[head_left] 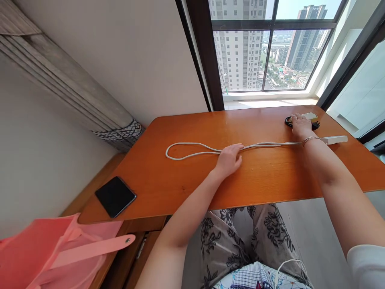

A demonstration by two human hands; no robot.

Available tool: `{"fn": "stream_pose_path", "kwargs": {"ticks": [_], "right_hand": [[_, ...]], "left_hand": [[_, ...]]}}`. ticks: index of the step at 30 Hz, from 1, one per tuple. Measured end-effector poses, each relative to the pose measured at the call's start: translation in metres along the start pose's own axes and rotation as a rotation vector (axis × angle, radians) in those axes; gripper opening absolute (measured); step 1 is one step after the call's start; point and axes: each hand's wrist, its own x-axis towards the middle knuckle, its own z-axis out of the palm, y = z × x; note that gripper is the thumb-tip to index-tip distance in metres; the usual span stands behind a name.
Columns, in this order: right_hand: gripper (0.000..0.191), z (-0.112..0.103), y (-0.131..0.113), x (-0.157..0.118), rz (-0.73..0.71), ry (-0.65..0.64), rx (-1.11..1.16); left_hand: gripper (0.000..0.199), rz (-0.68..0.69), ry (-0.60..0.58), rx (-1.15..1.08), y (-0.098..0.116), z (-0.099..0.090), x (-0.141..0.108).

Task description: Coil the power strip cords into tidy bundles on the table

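Observation:
A long white cable [195, 156] lies stretched along the orange-brown table, doubled into a loop at its left end. My left hand [230, 159] rests over the middle of it, fingers curled round the strands. To the right, the cable runs under my right forearm toward a narrow white block [335, 139], possibly a power strip. Near the far right corner, my right hand [301, 125] is closed over a coiled black cable [288, 121]; its fingertips are partly hidden. Just beside those fingers lies a pale flat object [309, 116], whose kind I cannot make out.
A black phone [116, 196] lies at the left front of the wooden table [168, 184]. Below that corner hangs a pink bag or cover with a strap [93, 251]. Behind the table are a wall, a tied curtain [90, 100] and a window [240, 60].

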Motion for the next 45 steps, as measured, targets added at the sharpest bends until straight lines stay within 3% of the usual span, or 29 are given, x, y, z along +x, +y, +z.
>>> {"fn": "stream_pose_path", "kwargs": {"ticks": [2, 4, 8, 13, 17, 21, 26, 29, 33, 38, 41, 45], "right_hand": [[0.063, 0.004, 0.001, 0.01, 0.024, -0.033, -0.016], [0.061, 0.008, 0.003, 0.017, 0.05, -0.06, -0.015], [0.06, 0.013, 0.005, 0.021, 0.047, -0.077, -0.014], [0.047, 0.005, 0.011, 0.018, -0.064, 0.011, -0.085], [0.057, -0.017, 0.008, 0.012, -0.155, 0.156, 0.064], [0.061, -0.055, -0.012, -0.004, -0.282, 0.351, 0.361], [0.064, -0.102, -0.055, -0.039, -0.534, 0.523, 0.626], [0.065, -0.12, -0.079, -0.06, -0.626, 0.535, 0.73], [0.064, -0.13, -0.092, -0.078, -0.622, 0.532, 0.822], [0.062, -0.128, -0.061, -0.089, -0.53, 0.5, 0.558], [0.055, -0.12, -0.035, -0.097, -0.456, 0.494, 0.321], [0.051, -0.107, -0.013, -0.107, -0.403, 0.505, 0.22]], "left_hand": [[0.039, 0.15, -0.073, 0.049, 0.01, 0.018, -0.005], [0.034, 0.204, -0.13, 0.07, 0.012, 0.025, -0.011], [0.031, 0.187, -0.158, 0.07, 0.006, 0.023, -0.014], [0.031, 0.182, -0.162, 0.048, 0.005, 0.023, -0.011], [0.039, 0.14, -0.116, -0.029, 0.002, 0.024, -0.011], [0.048, 0.044, -0.008, -0.178, -0.002, 0.025, -0.013], [0.078, -0.121, 0.256, -0.378, 0.001, 0.022, 0.0], [0.085, -0.232, 0.453, -0.437, 0.008, 0.01, 0.017], [0.043, -0.245, 0.527, -0.558, 0.013, -0.02, 0.032], [0.038, -0.376, 0.536, -0.823, 0.002, -0.066, 0.032], [0.03, -0.498, 0.64, -0.912, -0.006, -0.096, 0.028], [0.026, -0.584, 0.704, -1.059, -0.009, -0.122, 0.024]]}}
